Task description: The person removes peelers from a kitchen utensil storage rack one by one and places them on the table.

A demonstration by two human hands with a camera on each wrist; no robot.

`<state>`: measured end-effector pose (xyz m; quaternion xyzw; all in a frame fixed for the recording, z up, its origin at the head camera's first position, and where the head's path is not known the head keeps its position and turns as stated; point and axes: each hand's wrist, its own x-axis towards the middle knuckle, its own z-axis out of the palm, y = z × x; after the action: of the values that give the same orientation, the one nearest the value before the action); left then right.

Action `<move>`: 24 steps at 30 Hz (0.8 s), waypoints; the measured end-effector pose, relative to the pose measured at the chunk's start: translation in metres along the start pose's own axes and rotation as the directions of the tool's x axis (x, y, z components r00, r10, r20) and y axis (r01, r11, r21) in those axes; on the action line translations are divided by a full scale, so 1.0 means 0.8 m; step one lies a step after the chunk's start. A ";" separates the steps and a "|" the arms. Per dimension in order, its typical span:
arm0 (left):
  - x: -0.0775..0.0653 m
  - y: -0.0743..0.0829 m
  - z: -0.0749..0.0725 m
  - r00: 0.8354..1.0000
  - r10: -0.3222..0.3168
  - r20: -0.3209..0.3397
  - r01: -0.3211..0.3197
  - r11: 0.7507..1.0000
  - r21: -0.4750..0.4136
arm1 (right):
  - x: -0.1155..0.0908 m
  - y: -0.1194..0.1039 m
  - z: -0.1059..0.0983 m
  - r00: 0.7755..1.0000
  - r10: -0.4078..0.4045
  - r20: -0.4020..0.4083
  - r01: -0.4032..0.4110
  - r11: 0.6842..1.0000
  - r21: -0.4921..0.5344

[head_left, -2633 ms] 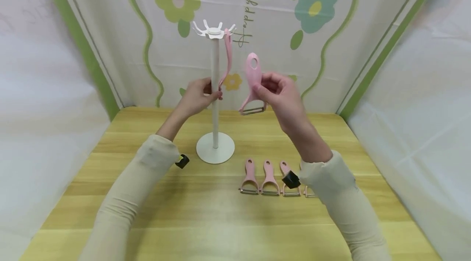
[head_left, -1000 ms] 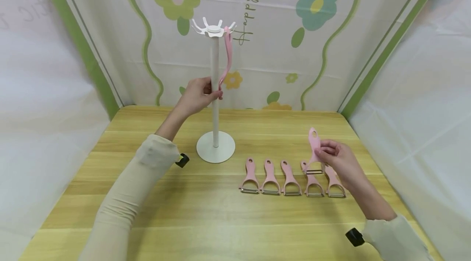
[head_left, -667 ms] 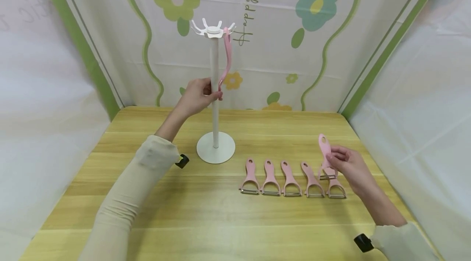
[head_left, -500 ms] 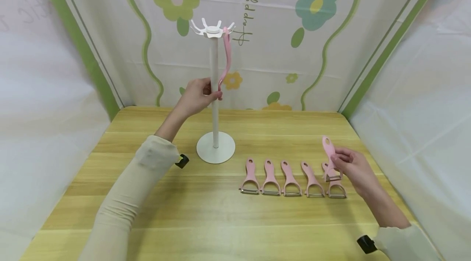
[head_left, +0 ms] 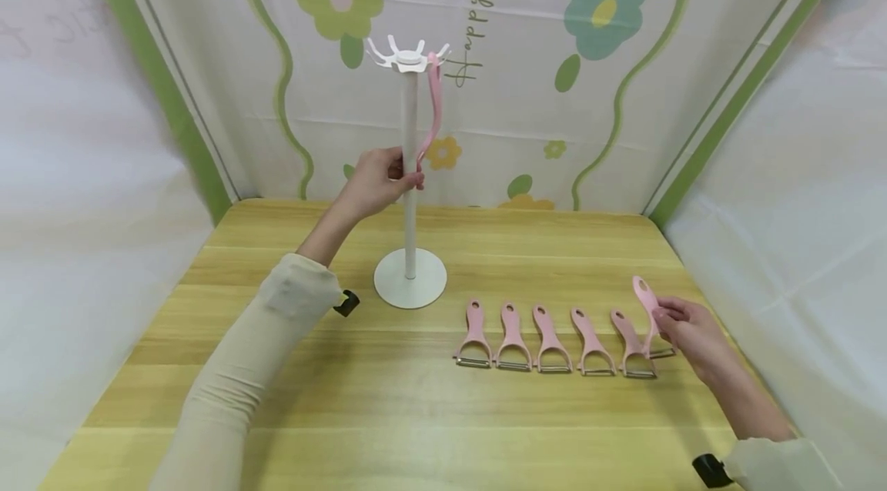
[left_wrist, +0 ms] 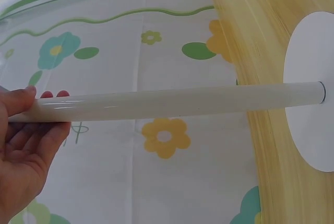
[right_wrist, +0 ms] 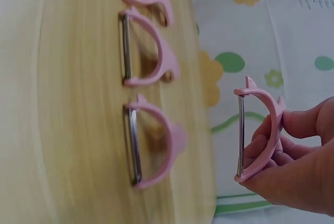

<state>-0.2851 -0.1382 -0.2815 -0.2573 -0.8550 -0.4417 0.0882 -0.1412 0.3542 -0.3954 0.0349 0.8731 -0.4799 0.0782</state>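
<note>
My left hand grips the pole of a white hook stand; in the left wrist view its fingers and thumb wrap the pole. From one of the stand's top hooks hangs a pink peeler, its lower end by my left fingertips. At the right, my right hand pinches another pink peeler, handle loop up and blade down, over the right end of a row of peelers. The right wrist view shows that peeler's curved frame between thumb and fingers, raised off the table.
Several pink peelers lie side by side, blades toward me, including a leftmost peeler and a rightmost peeler. They rest on the wooden table, right of the stand's round base. Behind hangs a flowered cloth.
My right hand has carried its peeler from beside the stand down and rightward, past the row to its right end. My left hand has stayed on the pole.
</note>
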 end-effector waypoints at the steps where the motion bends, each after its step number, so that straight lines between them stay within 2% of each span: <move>1: 0.000 0.000 0.000 1.000 0.000 -0.002 0.000 1.000 0.000 | 0.001 0.004 -0.003 1.000 0.007 0.006 -0.007 1.000 -0.014; 10: 0.003 -0.001 0.002 1.000 0.004 0.008 -0.004 1.000 -0.027 | 0.009 0.040 -0.023 0.990 0.137 0.041 -0.131 0.982 -0.133; 17: 0.002 0.000 0.005 1.000 -0.003 0.019 0.003 1.000 -0.021 | 0.017 0.066 -0.025 0.989 0.141 0.051 -0.134 0.982 -0.130; 24: 0.001 0.002 0.002 1.000 -0.001 0.008 0.001 1.000 -0.011 | 0.024 0.072 -0.024 0.983 0.166 0.083 -0.154 0.979 -0.132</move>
<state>-0.2850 -0.1360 -0.2809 -0.2592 -0.8529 -0.4455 0.0830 -0.1540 0.4009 -0.4365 0.0776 0.8911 -0.4177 0.1594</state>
